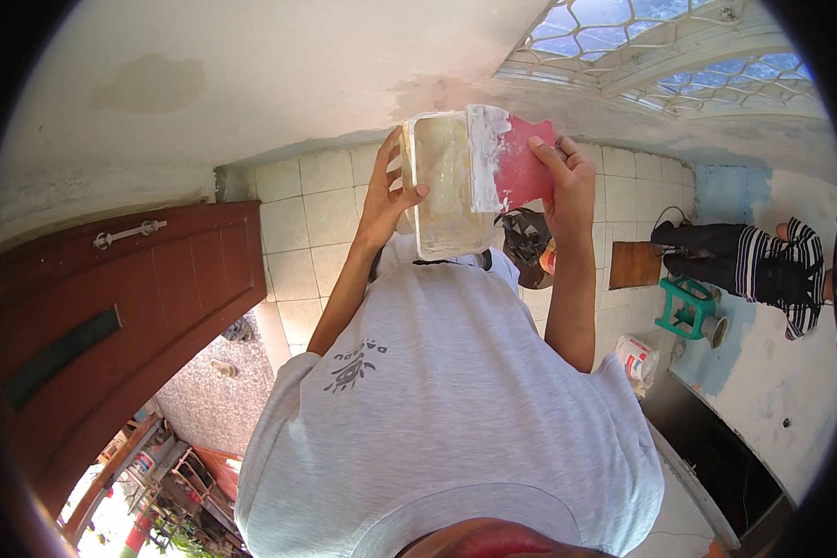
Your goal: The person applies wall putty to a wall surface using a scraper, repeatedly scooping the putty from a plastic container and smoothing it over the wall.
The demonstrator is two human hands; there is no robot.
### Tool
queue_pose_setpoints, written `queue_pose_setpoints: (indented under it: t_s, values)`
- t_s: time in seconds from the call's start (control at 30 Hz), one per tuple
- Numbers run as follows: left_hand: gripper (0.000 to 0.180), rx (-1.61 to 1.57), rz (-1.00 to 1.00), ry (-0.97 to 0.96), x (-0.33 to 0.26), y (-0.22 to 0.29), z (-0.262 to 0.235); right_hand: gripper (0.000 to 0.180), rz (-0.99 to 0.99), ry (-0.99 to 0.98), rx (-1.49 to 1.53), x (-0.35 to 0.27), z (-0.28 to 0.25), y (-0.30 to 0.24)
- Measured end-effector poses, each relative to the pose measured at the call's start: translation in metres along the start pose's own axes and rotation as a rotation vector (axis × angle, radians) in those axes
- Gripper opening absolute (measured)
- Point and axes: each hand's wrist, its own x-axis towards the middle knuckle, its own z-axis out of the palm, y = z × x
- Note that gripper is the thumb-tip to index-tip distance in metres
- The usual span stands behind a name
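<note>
Over a grey shirt (474, 372), a red scraper (524, 167) smeared with white paste sits at the right edge of a see-through tub (442, 191). The right hand (569, 177) pinches the scraper, thumb on top. The left hand (381, 205) grips the tub's left side. Pale floor tiles (284, 209) lie below. Off to the right, another person (716, 259) is near a green stool (686, 321). A brown door (177, 270) is on the left.

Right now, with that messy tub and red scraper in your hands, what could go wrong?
White paste on the red scraper might drop onto the floor tiles. The tub could tip or slip, since only the left hand seems to grip it, at one side.
</note>
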Motion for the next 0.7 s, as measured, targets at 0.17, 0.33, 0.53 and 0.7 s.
queue_pose_setpoints:
  t_s: [0.17, 0.33, 0.53, 0.7]
  values:
    - [0.106, 0.003, 0.016, -0.001, 0.003, -0.009, -0.007, 0.032, 0.019, -0.055, -0.029, -0.001, 0.007, 0.004]
    - [0.105, -0.035, 0.009, -0.012, 0.007, -0.005, -0.003, 0.033, 0.02, -0.031, -0.045, 0.004, 0.008, 0.007]
    - [0.106, -0.048, -0.021, -0.008, 0.008, -0.006, -0.005, 0.036, 0.026, -0.036, -0.067, 0.007, 0.01, 0.01]
    - [0.106, 0.011, -0.02, -0.034, 0.012, -0.009, -0.01, 0.03, -0.098, 0.163, 0.076, 0.018, 0.014, 0.021]
